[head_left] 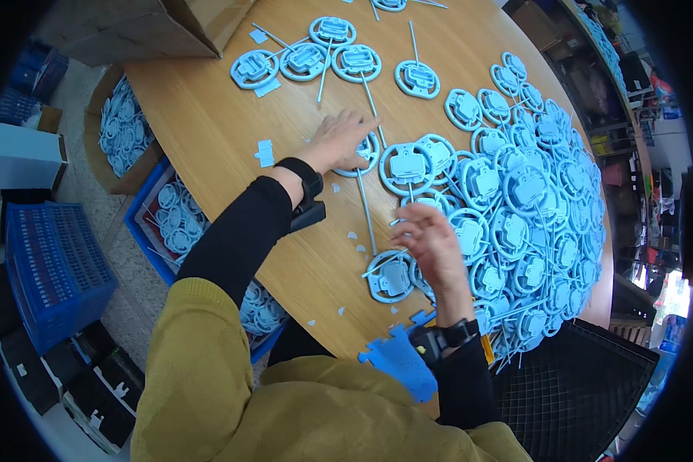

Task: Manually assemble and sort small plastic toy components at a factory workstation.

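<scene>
- Beside the left edge of the wooden table surface (223,138), a cardboard carton (138,179) and a blue crate (135,212) stand lower down, both loaded with round blue parts. A piece swept over that edge would probably drop toward them.
- Inward from the left edge lies a small flat blue piece (265,153); toward the far edge, several ring-shaped parts (304,60) cluster, their rods crossing. Lifting one could drag its neighbours.
- The left hand (339,140) reaches across from the left edge, fingers curved over a blue ring part (373,152) and touching it; whether they pinch it or only press, I cannot tell. Its thin rod (366,212) points toward the near edge, where a sideways pull might bend it or catch another ring.
- Pale scraps (352,235) dot the wood below that hand and could get stuck beneath parts.
- The right hand (431,239) hovers at the pile's left flank, its fingers loosely bent and apparently empty. A careless wrist could nudge the heap.
- The pile of ring parts (527,189) spreads to the right edge; its interlocked rings and rods could slide over if one is tugged from low down.
</scene>
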`<state>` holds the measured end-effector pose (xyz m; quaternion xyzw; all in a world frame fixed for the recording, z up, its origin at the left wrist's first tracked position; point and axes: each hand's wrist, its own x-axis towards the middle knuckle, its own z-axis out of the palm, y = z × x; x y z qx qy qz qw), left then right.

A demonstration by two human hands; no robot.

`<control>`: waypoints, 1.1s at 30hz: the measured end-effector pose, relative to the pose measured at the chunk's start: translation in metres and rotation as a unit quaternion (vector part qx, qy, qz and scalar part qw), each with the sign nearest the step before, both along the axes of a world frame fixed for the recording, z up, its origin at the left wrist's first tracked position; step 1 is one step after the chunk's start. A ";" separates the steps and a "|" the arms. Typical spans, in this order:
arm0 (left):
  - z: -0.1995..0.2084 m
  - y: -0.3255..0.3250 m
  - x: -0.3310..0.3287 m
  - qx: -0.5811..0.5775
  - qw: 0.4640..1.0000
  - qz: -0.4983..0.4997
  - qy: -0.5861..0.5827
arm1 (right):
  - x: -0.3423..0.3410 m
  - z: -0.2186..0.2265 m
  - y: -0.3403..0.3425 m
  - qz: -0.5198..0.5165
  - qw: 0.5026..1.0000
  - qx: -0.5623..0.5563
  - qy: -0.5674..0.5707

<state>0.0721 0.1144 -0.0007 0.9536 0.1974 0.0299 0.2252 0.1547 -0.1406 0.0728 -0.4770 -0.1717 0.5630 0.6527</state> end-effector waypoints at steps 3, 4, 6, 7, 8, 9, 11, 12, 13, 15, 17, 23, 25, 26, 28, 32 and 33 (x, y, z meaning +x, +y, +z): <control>0.026 0.019 -0.024 -0.037 0.999 -0.029 0.007 | -0.024 -0.005 0.020 0.189 0.971 -0.063 -0.131; 0.038 0.029 -0.041 -0.083 0.996 -0.014 -0.010 | -0.028 -0.009 0.026 0.302 0.930 -0.089 -0.189; 0.041 0.057 -0.096 -0.024 0.993 0.066 -0.099 | -0.033 -0.027 0.045 0.324 0.906 -0.074 -0.264; 0.048 0.071 -0.131 -0.105 0.976 0.156 -0.109 | -0.037 -0.040 0.056 0.342 0.876 -0.063 -0.335; 0.064 0.080 -0.165 -0.178 0.945 0.245 -0.122 | -0.041 -0.045 0.074 0.316 0.863 -0.050 -0.392; 0.065 0.079 -0.195 -0.320 0.856 0.333 -0.232 | -0.045 -0.050 0.097 0.317 0.864 -0.040 -0.390; 0.053 0.068 -0.247 -0.519 0.646 0.419 -0.372 | -0.060 -0.051 0.140 0.228 0.817 -0.019 -0.529; 0.042 0.049 -0.258 -0.553 0.569 0.429 -0.431 | -0.071 -0.052 0.154 0.220 0.817 -0.011 -0.533; 0.025 0.027 -0.265 -0.566 0.519 0.438 -0.467 | -0.080 -0.058 0.173 0.188 0.781 -0.006 -0.596; -0.004 -0.013 -0.278 -0.552 0.512 0.489 -0.440 | -0.101 -0.070 0.211 0.177 0.716 -0.012 -0.675; 0.001 -0.050 -0.259 -0.577 0.496 0.465 -0.453 | -0.109 -0.079 0.225 0.215 0.680 -0.074 -0.697; -0.005 -0.074 -0.243 -0.548 0.505 0.475 -0.468 | -0.096 -0.067 0.204 0.212 0.747 -0.055 -0.627; -0.003 -0.067 -0.216 -0.559 0.517 0.462 -0.455 | -0.074 -0.079 0.185 0.170 0.738 -0.051 -0.651; -0.007 -0.064 -0.204 -0.572 0.540 0.446 -0.427 | -0.063 -0.086 0.173 0.120 0.863 -0.054 -0.489; -0.009 -0.063 -0.181 -0.583 0.559 0.433 -0.399 | -0.056 -0.068 0.152 0.051 0.989 -0.059 -0.122; -0.001 -0.073 -0.114 -0.567 0.578 0.425 -0.403 | -0.064 -0.048 0.117 -0.024 0.998 -0.037 -0.048; 0.005 -0.077 -0.096 -0.571 0.574 0.414 -0.416 | -0.061 -0.045 0.112 -0.032 0.997 -0.041 -0.052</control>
